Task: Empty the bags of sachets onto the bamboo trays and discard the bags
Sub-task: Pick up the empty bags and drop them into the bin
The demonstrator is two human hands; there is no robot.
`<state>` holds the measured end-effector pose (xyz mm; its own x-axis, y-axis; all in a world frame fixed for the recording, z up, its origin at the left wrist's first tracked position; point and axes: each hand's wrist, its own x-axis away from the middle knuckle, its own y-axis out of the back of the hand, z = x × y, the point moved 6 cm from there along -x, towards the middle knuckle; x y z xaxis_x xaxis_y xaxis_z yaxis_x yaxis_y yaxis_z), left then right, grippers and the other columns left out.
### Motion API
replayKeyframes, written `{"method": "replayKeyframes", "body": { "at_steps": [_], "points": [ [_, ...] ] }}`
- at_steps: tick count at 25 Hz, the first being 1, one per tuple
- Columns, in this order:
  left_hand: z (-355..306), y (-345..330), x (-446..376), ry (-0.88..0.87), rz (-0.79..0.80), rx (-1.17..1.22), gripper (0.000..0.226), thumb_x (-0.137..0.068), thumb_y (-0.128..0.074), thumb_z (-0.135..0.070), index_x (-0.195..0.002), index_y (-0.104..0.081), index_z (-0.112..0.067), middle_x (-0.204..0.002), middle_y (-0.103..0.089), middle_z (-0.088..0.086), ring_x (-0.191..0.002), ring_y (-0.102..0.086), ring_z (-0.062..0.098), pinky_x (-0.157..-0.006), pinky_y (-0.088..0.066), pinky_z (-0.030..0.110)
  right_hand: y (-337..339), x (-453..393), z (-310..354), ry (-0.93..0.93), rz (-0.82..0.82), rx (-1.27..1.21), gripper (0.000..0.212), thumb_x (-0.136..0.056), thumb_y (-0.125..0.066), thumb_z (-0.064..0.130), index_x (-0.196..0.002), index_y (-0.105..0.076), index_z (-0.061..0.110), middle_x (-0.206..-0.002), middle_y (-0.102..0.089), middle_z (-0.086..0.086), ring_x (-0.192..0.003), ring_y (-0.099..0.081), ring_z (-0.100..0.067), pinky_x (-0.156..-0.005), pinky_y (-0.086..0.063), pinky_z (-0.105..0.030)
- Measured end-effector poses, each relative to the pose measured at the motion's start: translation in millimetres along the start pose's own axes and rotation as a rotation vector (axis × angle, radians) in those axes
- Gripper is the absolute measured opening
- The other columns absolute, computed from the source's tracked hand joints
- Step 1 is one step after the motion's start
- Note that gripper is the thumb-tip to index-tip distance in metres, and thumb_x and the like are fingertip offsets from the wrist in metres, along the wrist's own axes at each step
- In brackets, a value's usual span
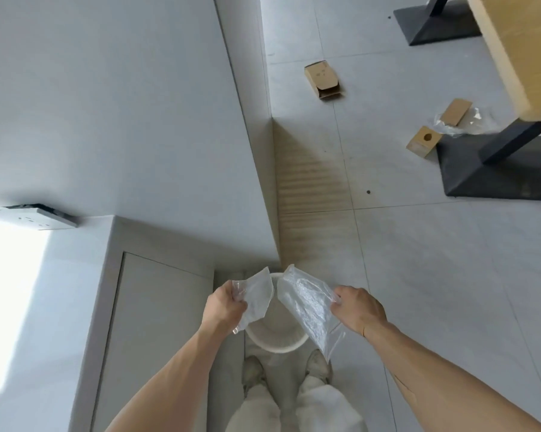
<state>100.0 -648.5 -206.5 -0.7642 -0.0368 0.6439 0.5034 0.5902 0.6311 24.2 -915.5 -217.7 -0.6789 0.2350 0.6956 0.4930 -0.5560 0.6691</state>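
Floor (pixel 419 275): pale grey tiles, with small cardboard boxes (pixel 323 78) and a loose bit of clear plastic far off near a dark table base (pixel 493 169); none of this touches the work.

Bin (pixel 277 333): round, pale, open-topped, standing on the floor just ahead of the person's shoes (pixel 253 374). It sits directly below the gap between the two hands, partly screened by both bags.

Right bag (pixel 306 307): the larger of the two, clear and empty-looking. Its long axis slants from upper left down to lower right; the lower tail hangs outside the bin's rim on the right side, the upper part lies over the opening.

Left bag (pixel 256 296): smaller, clear, also empty-looking, hanging over the left part of the bin's opening.

Right hand (pixel 358 310): closed, pinching the right bag's edge; it is to the right of the rim, not over the opening.

Left hand (pixel 224 304): closed, gripping the left bag's edge; just left of the rim and a little nearer to the opening than the other.

Trays and sachets: not in view.

Step, as I judge it: discarding. The drop depends on each bag hanging over the opening; the right bag likely needs to move leftward so its tail does not land on the floor.
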Motion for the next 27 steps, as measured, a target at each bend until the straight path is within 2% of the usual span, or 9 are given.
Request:
{"method": "replayKeyframes", "body": {
  "at_steps": [4,8,13,18,21,25,27],
  "points": [
    [39,-42,-44,0.036,0.019,-0.041,0.022,-0.086,-0.046,-0.004,-0.097,-0.053,-0.022,-0.076,-0.056,-0.008,-0.063,-0.049,0.003,-0.044,-0.036,0.016,-67,-47,-6,-0.030,0.041,-0.016,0.020,-0.089,-0.046,0.020,-0.101,-0.061,0.018,-0.092,-0.067,-0.004,-0.078,-0.060,-0.025,-0.060,-0.042,-0.027],
    [85,-98,-99,0.070,0.058,-0.112,0.022,-0.083,-0.046,-0.004,-0.097,-0.052,-0.020,-0.076,-0.057,-0.001,-0.064,-0.052,0.012,-0.045,-0.037,0.022,-141,-98,-12,-0.045,0.095,-0.032,0.023,-0.088,-0.045,0.019,-0.106,-0.060,0.016,-0.101,-0.069,-0.008,-0.086,-0.064,-0.028,-0.067,-0.048,-0.030],
    [141,-178,-171,0.106,0.090,-0.144,0.017,-0.083,-0.049,-0.008,-0.098,-0.053,-0.011,-0.080,-0.061,0.008,-0.070,-0.057,0.026,-0.052,-0.040,0.027,-223,-168,-19,-0.032,0.151,-0.010,0.023,-0.090,-0.047,0.019,-0.108,-0.059,0.014,-0.102,-0.068,-0.008,-0.092,-0.066,-0.029,-0.069,-0.050,-0.033],
    [182,-241,-222,0.170,0.120,-0.134,0.008,-0.084,-0.051,-0.008,-0.091,-0.047,-0.010,-0.071,-0.051,0.001,-0.060,-0.046,0.015,-0.048,-0.035,0.025,-285,-234,-22,-0.055,0.217,-0.005,0.022,-0.091,-0.049,0.018,-0.110,-0.060,0.014,-0.107,-0.066,-0.007,-0.100,-0.065,-0.029,-0.072,-0.047,-0.032],
    [199,-272,-249,0.188,0.127,-0.092,0.014,-0.084,-0.054,-0.009,-0.082,-0.041,-0.015,-0.071,-0.050,-0.001,-0.058,-0.044,0.013,-0.055,-0.036,0.026,-316,-268,-28,-0.095,0.240,-0.017,0.019,-0.091,-0.051,0.017,-0.103,-0.064,0.013,-0.098,-0.066,-0.007,-0.094,-0.065,-0.028,-0.069,-0.047,-0.031],
    [215,-307,-279,0.190,0.145,-0.080,0.015,-0.086,-0.057,-0.012,-0.094,-0.045,-0.017,-0.081,-0.054,-0.001,-0.070,-0.050,0.018,-0.067,-0.037,0.026,-352,-303,-35,-0.130,0.263,-0.013,0.012,-0.089,-0.050,0.010,-0.087,-0.061,0.014,-0.072,-0.056,-0.002,-0.076,-0.058,-0.026,-0.063,-0.043,-0.028],
    [221,-321,-292,0.195,0.159,-0.074,0.016,-0.086,-0.057,-0.012,-0.095,-0.045,-0.016,-0.081,-0.053,-0.001,-0.068,-0.049,0.017,-0.067,-0.036,0.026,-365,-317,-39,-0.136,0.252,-0.006,0.014,-0.089,-0.050,0.010,-0.092,-0.063,0.014,-0.073,-0.055,-0.001,-0.075,-0.057,-0.025,-0.063,-0.043,-0.028]
  ]
}}
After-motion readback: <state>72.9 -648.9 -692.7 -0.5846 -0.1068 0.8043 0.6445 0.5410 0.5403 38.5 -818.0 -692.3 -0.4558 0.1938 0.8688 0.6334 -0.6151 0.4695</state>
